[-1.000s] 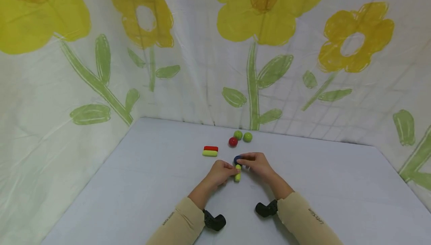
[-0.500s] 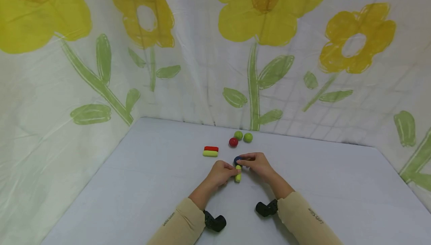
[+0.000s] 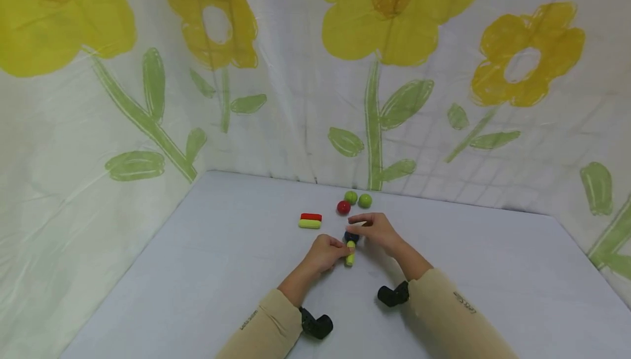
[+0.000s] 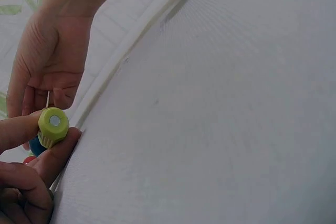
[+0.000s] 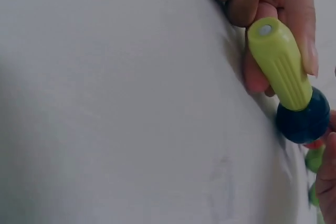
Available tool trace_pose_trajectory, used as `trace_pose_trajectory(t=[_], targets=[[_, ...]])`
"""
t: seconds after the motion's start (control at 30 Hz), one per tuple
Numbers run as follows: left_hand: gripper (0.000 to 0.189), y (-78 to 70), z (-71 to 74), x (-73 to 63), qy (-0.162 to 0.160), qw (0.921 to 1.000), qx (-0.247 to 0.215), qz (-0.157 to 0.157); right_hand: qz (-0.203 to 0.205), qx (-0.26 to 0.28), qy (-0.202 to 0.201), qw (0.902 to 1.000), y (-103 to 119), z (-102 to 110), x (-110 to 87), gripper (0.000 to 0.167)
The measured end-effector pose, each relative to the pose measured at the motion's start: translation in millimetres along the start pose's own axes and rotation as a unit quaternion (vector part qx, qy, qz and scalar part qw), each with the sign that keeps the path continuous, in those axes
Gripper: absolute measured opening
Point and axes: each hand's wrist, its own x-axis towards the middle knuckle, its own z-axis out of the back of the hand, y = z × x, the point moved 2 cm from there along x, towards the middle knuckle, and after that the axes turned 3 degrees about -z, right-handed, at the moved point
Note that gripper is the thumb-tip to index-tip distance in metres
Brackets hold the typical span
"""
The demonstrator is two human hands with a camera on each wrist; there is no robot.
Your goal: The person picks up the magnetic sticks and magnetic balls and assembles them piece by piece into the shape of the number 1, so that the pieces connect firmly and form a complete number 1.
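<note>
My left hand [image 3: 322, 253] pinches a lime-yellow magnetic rod [image 3: 350, 257] between thumb and fingers; a round metallic spot marks its end in the left wrist view. At the rod's far end sits a dark blue ball [image 5: 303, 116], right against it. My right hand [image 3: 377, 231] is at the ball's far side, thumb close over the ball and index finger stretched out apart from it. Seen from the left wrist, the right hand [image 4: 52, 66] hangs beyond the rod, with the ball mostly hidden.
Farther back lie a red ball [image 3: 343, 207] and two green balls, one [image 3: 350, 198] left of the other [image 3: 365, 200]. A red rod [image 3: 311, 217] and a yellow rod [image 3: 310, 224] lie side by side to the left. A flowered curtain [image 3: 296, 101] hangs behind the white table [image 3: 236, 227].
My right hand has loosened from the blue ball and lifted slightly away, its index finger and thumb now spread. The left hand keeps its pinch on the yellow rod.
</note>
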Motion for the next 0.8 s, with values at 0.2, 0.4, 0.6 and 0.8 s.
trace_pose_trajectory(t=[0.2,0.4,0.6,0.8], targets=[[0.026,0.6,-2.8,-0.4,0.007,1.0000,-0.004,0.004,0.028,-0.080,0.024,0.9961,12,11,8.5,0.037],[0.026,0.2,-5.8,-0.5,0.009,0.9998,-0.005,0.014,0.088,-0.150,0.033,0.9843,22,25,20.2,0.034],[0.027,2.8,-3.5,0.1,0.005,0.9997,-0.002,0.023,0.157,-0.186,0.026,0.9697,33,30,35.6,0.035],[0.027,2.7,-0.3,1.3,0.002,0.9998,0.000,0.020,0.185,-0.208,0.027,0.9601,35,27,47.7,0.035]])
